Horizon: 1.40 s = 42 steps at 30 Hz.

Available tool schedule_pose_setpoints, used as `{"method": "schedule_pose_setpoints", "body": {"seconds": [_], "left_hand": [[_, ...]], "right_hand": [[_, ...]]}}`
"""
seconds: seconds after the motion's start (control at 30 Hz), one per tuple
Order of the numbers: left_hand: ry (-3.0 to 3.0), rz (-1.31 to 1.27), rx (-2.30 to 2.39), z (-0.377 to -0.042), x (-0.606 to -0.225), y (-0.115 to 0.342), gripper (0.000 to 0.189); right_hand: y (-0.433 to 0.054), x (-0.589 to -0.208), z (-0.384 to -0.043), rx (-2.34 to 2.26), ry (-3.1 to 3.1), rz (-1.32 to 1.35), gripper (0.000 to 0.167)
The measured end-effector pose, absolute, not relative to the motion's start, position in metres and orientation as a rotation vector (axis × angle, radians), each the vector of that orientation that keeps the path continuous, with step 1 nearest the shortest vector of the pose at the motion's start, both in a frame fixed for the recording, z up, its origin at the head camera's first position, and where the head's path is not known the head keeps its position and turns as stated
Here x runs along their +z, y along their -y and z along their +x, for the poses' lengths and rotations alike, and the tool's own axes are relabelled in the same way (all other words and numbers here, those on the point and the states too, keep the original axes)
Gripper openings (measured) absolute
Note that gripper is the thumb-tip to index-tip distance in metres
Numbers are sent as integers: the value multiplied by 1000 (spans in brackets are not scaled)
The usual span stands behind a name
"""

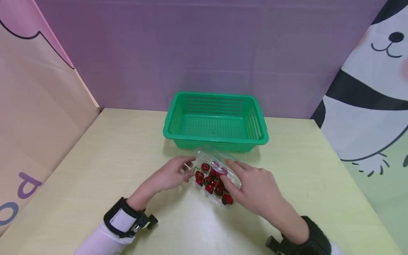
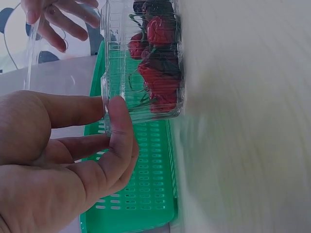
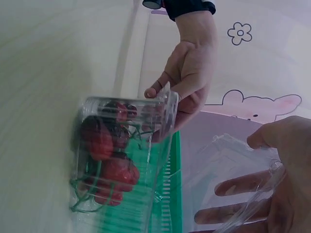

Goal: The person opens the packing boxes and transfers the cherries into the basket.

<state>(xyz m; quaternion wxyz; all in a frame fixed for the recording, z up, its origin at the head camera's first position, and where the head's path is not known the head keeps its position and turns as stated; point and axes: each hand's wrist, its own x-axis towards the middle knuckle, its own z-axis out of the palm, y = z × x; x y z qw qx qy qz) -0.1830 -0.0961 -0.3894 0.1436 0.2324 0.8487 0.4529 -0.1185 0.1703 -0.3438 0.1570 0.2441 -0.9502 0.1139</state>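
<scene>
A clear plastic clamshell box [image 2: 111,63] of red cherries [image 1: 209,188] with green stems sits on the table in front of a green basket. My left hand [image 1: 173,173] pinches the box's left rim between thumb and fingers, as the left wrist view shows. The box's clear lid [image 3: 201,167] stands raised on the right side. Against that lid, my right hand [image 1: 255,186] lays spread, fairly straight fingers, seen through the plastic in the right wrist view. Its thumb is at the lid's edge. In the head view, the right hand hides part of the lid.
Just behind the box stands the green basket [image 1: 214,137], with perforated walls and nothing seen inside. The pale wooden table [image 1: 127,148] meets a purple backdrop [image 1: 204,46] at its far edge. Printed panels flank it at left and right.
</scene>
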Motion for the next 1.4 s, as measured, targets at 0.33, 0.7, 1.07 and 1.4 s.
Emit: {"method": "schedule_pose_setpoints", "body": {"seconds": [0.33, 0.7, 1.07, 1.4], "left_hand": [[-2440, 681, 1298, -184, -389, 97, 49], [-2453, 705, 1325, -185, -390, 97, 42], [-2496, 664, 1387, -186, -392, 95, 36], [-2543, 524, 1407, -187, -392, 95, 32]], "right_hand": [[-179, -334, -120, 458, 2667, 699, 37], [-188, -328, -123, 520, 2576, 678, 28], [-195, -323, -124, 555, 2491, 662, 23], [-199, -320, -125, 599, 2436, 671, 21]]}}
